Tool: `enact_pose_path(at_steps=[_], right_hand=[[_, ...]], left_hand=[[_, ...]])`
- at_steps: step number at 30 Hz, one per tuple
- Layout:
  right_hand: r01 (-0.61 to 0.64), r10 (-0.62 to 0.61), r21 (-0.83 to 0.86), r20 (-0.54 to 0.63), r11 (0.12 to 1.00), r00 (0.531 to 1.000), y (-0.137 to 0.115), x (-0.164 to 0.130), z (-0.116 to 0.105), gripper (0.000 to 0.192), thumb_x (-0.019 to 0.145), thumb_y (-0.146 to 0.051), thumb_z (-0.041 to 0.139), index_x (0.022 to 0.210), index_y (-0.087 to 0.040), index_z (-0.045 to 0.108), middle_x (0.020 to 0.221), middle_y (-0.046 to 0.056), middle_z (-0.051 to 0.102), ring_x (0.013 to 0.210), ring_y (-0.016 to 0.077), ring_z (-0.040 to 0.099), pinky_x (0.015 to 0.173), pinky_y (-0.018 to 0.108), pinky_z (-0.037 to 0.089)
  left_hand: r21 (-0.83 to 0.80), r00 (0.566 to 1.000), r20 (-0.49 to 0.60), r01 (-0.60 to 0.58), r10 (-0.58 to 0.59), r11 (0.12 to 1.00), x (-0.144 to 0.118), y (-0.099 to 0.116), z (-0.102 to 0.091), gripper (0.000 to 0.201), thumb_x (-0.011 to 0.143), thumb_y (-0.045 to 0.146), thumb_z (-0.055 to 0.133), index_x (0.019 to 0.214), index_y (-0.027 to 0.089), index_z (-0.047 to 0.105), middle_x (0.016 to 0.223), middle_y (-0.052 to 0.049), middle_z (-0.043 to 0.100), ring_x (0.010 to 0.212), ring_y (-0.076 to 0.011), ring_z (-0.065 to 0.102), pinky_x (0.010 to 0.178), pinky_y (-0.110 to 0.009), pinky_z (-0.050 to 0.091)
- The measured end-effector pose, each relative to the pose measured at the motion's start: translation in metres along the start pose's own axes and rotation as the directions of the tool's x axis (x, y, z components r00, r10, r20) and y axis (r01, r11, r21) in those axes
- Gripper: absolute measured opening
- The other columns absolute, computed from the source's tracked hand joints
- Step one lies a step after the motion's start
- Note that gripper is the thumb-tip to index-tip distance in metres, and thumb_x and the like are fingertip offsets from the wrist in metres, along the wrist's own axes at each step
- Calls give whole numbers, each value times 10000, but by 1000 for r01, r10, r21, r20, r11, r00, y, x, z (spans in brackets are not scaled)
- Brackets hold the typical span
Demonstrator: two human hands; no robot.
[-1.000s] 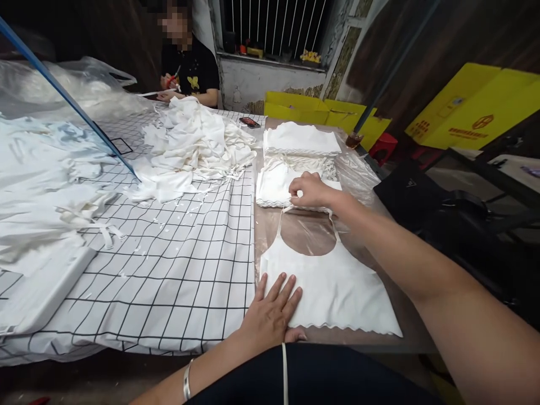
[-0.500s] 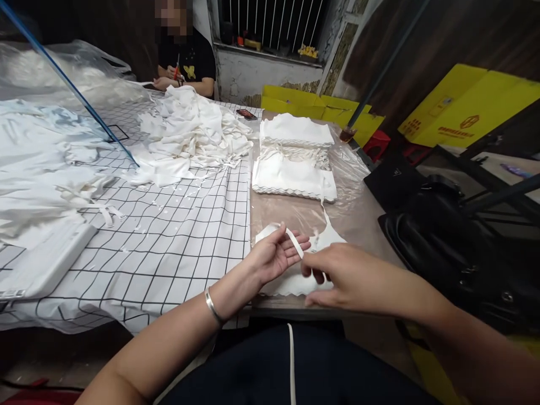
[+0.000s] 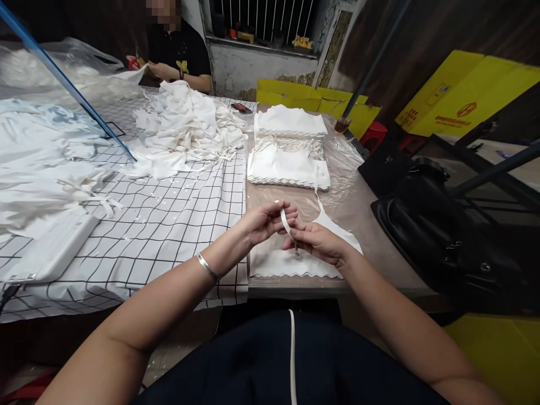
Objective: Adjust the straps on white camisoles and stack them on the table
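Note:
A white cloth piece [image 3: 295, 261] with a scalloped lower edge lies at the near edge of the table. Its thin white strap [image 3: 287, 225] rises off the cloth. My left hand [image 3: 264, 220] pinches the strap's upper end. My right hand [image 3: 316, 242] holds the same strap lower down, just above the cloth. The cloth's other strap [image 3: 318, 199] trails back toward a folded stack of white pieces [image 3: 289, 166].
A loose heap of white cloth [image 3: 185, 129] lies on the black-checked cover [image 3: 169, 225]. More white fabric [image 3: 42, 163] spreads at the left. A person [image 3: 177, 48] sits at the far end. A black bag [image 3: 442, 236] stands right of the table, yellow boxes [image 3: 464, 95] behind.
My right hand came back from the folded stack and my left hand lifted off the cloth. Both now hold the strap, raised higher than half a second ago.

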State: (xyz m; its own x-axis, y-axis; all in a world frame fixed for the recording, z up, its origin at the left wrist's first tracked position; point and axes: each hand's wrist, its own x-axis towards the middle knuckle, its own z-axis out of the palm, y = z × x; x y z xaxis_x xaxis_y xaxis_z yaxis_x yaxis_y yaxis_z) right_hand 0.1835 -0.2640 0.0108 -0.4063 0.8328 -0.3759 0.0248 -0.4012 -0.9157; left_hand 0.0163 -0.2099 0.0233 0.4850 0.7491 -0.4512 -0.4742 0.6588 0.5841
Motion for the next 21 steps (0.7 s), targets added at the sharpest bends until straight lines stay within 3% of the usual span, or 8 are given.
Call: enact_pose_path(at_steps=[4,8,13,21], right_hand=[[-36,36,-20,27,999,999,0,-10,-12,399,712,-470,788,931,-144,715,739,36,696,746,135,635,770,267,477],[-88,92,-66,57,994,994,1,-13,-21,374,732,-436,786,935,-126,731,797,76,732,698,113,607,642,224,426],[-191,192,-11,70,981,979,2,-12,-27,357,706,-441,805,854,-124,731,753,73,729,648,97,604,550,190,387],[-253,249,24,105,967,963,0,-11,-31,372,647,-383,858,881,-124,731,821,88,737,737,135,666,635,209,480]], left_hand=[[36,999,-43,-32,34,999,20,10,-6,129,910,74,517,859,71,636,822,-122,715,767,-167,722,845,-296,590],[76,995,-85,-49,56,996,39,14,-11,120,902,66,527,865,74,641,803,-123,716,760,-168,722,804,-271,595],[137,990,-131,-29,47,990,55,18,-13,137,916,78,504,893,88,639,748,-84,709,704,-143,709,705,-228,596],[211,974,-193,-77,119,974,65,28,-19,175,936,131,507,801,119,617,701,-59,694,641,-110,668,669,-210,575]])
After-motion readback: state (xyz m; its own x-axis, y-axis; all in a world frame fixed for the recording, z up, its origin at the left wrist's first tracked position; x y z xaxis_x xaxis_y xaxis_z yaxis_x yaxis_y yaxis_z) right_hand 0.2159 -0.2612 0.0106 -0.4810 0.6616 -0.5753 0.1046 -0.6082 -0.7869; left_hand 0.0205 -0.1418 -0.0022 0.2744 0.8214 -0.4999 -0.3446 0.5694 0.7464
